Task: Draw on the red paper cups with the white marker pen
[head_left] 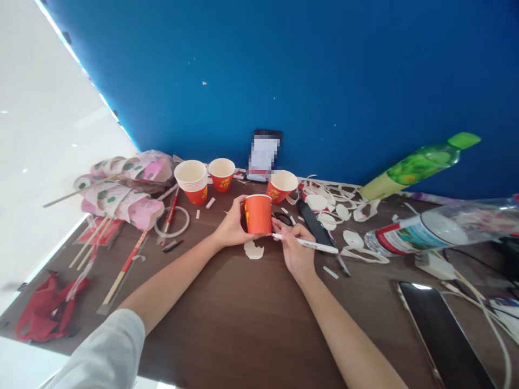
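Note:
A red paper cup (259, 214) with yellow print at its left edge is in my left hand (232, 224), whose fingers wrap round its left side and base. My right hand (299, 249) grips a white marker pen (318, 246). The pen's pinkish tip is at the lower right edge of the cup; whether it touches cannot be made out. Below the cup a torn white paper piece (253, 250) lies on the table. Just behind my right hand are the black handles of scissors (284, 218), partly hidden by the fingers.
Behind stand a stack of paper cups (191, 178), two single cups (221, 175) (281, 185) and a propped phone (264, 155). Paper scraps (324, 205) and bottles (417, 167) fill the right, with another phone (441, 335) nearer. Wrapped chopsticks (125, 265) and patterned paper (121, 202) lie left.

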Tool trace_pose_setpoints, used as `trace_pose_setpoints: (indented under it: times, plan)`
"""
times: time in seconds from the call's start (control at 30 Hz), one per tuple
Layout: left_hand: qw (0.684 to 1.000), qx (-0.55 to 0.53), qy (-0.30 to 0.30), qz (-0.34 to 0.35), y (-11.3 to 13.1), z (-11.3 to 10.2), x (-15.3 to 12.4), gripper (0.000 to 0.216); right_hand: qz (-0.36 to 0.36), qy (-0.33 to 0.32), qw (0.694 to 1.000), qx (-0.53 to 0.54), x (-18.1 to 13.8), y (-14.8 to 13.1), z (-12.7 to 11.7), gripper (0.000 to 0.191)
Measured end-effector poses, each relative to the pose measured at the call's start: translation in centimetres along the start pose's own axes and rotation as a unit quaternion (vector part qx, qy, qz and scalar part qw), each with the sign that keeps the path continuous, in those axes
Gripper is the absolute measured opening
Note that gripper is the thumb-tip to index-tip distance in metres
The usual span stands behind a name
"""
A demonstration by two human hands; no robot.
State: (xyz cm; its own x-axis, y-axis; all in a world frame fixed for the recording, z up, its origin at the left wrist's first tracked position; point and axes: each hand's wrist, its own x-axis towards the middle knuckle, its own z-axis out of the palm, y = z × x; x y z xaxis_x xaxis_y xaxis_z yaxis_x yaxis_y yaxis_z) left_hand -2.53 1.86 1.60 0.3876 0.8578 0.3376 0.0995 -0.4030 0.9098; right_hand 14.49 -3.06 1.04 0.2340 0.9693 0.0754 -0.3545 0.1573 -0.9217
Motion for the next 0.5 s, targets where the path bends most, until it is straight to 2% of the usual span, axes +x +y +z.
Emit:
trace_pose_setpoints:
  times: [0.17, 0.33, 0.4, 0.5]
  plan:
    - [0.997, 0.075, 0.027, 0.009, -0.5, -0.2, 0.2, 0.103, 0.041, -0.008, 0.998, 0.054, 0.1, -0.9, 0.6, 0.043]
    - [0.995, 0.087, 0.022, 0.036, -1.1, -0.1, 0.2, 0.113, 0.067, 0.017, 0.995, 0.067, 0.5, -0.8, 0.3, 0.068]
    - [0.996, 0.083, 0.010, 0.033, -1.2, 0.0, 0.1, 0.119, 0.057, 0.023, 0.997, 0.049, 0.5, -0.8, 0.2, 0.059]
    - [0.996, 0.088, 0.001, 0.024, -1.2, -0.1, 0.0, 0.120, 0.048, 0.005, 0.999, 0.024, 0.3, -0.8, 0.1, 0.030]
